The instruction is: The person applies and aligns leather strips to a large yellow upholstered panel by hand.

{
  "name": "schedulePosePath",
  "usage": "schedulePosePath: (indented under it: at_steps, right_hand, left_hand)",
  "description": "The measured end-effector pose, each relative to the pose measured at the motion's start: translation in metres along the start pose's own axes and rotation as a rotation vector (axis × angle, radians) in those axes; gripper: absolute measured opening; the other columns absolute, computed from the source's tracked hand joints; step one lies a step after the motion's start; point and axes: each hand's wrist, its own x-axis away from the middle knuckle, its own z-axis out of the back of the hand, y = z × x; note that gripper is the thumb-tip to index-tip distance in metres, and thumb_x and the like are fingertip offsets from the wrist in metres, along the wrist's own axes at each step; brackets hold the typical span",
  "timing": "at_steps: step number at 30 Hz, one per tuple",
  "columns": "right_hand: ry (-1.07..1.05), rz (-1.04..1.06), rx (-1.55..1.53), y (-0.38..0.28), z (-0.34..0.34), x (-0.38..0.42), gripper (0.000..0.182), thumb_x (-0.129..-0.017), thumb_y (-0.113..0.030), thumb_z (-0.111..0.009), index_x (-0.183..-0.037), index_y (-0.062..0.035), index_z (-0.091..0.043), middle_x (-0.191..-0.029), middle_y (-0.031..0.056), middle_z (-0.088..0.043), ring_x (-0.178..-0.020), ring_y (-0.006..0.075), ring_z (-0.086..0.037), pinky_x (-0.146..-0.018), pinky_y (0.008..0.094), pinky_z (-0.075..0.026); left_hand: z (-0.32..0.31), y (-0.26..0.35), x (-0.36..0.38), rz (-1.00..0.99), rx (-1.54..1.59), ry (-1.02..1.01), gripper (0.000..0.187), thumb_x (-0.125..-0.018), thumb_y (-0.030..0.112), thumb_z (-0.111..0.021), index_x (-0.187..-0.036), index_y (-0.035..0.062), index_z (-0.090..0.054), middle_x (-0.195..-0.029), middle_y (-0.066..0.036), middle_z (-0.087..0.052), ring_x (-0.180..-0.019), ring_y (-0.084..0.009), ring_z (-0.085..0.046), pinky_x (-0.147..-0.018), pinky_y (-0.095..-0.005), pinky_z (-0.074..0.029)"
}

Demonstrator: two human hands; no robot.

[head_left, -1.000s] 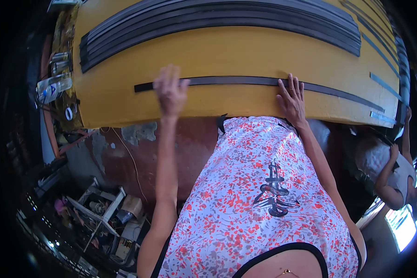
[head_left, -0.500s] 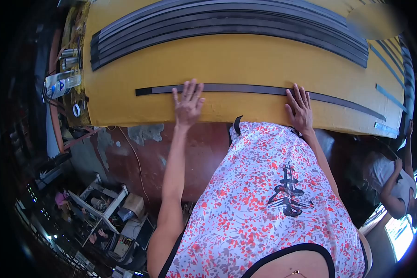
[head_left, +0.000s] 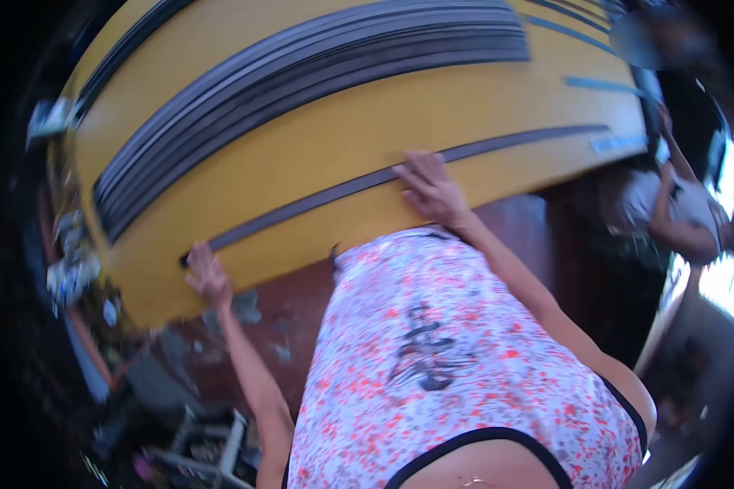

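Note:
A long, thin dark grey strip lies along the near side of a yellow-topped table. My left hand is at the strip's black left end, fingertips on it and fingers stretched out. My right hand rests flat across the strip right of its middle, fingers extended. Under that palm, part of the strip is hidden. Beyond it, a stack of similar dark grey strips lies side by side.
Another dark bundle sits at the far left. Bluish strips lie at the table's right end. Blurred clutter, including clear plastic, lines the left edge. A person in a light top is at the right.
My left hand has slid left along the strip to its black end. My right hand remains on the strip. The view has turned, so the table now appears tilted.

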Motion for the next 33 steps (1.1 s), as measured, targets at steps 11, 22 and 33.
schedulePosePath:
  at_steps: [11, 22, 33]
  right_hand:
    - [0.236, -0.518, 0.273, 0.078, 0.041, 0.038, 0.053, -0.101, -0.044, -0.045, -0.149, -0.0231, -0.044, -0.162, 0.0122, -0.025, -0.149, 0.0338, -0.023, -0.121, 0.0534, -0.011]
    - [0.306, -0.396, 0.271, 0.096, 0.072, 0.027, 0.047, -0.099, -0.041, -0.049, -0.137, -0.014, -0.057, -0.149, 0.0123, -0.047, -0.139, 0.025, -0.042, -0.119, 0.0563, -0.018]
    - [0.281, -1.073, 1.044, 0.291, 0.489, 0.226, 0.013, -0.086, -0.019, -0.06, -0.09, -0.01, -0.068, -0.09, 0.0092, -0.065, -0.086, 0.0265, -0.062, -0.08, 0.0444, -0.048]
  left_hand:
    - [0.009, -0.043, 0.005, 0.19, -0.283, -0.132, 0.05, -0.107, 0.041, -0.028, -0.154, 0.0246, -0.034, -0.162, 0.005, -0.029, -0.147, -0.0273, -0.03, -0.112, -0.067, -0.021]
    - [-0.041, 0.012, -0.038, 0.217, -0.071, 0.235, 0.046, -0.103, 0.031, -0.048, -0.138, 0.0018, -0.053, -0.149, -0.02, -0.045, -0.135, -0.0394, -0.045, -0.109, -0.0514, -0.036]
    - [-0.061, 0.071, -0.066, 0.092, 0.225, 0.302, 0.045, -0.102, 0.026, -0.052, -0.137, -0.0012, -0.053, -0.146, -0.022, -0.047, -0.133, -0.0402, -0.046, -0.11, -0.0474, -0.036]
